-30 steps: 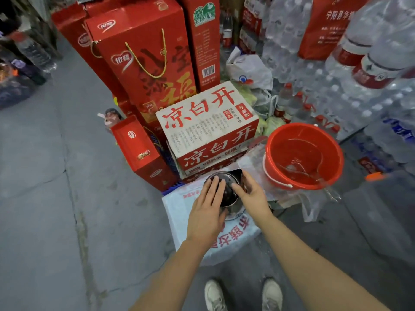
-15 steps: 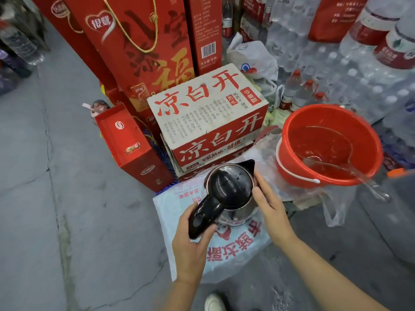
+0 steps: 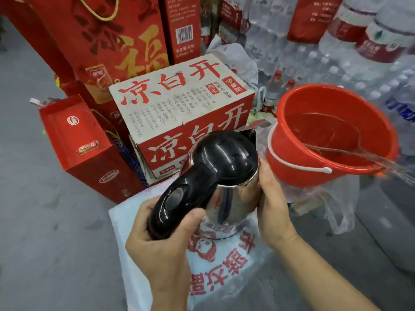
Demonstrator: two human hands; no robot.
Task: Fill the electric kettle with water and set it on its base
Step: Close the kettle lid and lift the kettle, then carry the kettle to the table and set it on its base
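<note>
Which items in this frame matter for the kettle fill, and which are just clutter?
Job:
- electric kettle, lid shut, left hand on its handle, right hand against its steel side
- red bucket holding water
- clear ladle resting in the bucket

Clutter:
- white-and-red carton
- red gift boxes
- bottled water packs
- printed sack under the kettle

No kettle base visible.

Kettle point(image 3: 226, 173) now lifted in both hands, left point(image 3: 161, 239) on handle.

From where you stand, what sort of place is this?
Probably a shop stockroom or storeroom: shrink-wrapped packs of bottled water piled high, red gift boxes and a drinks carton stacked on a bare concrete floor.
</note>
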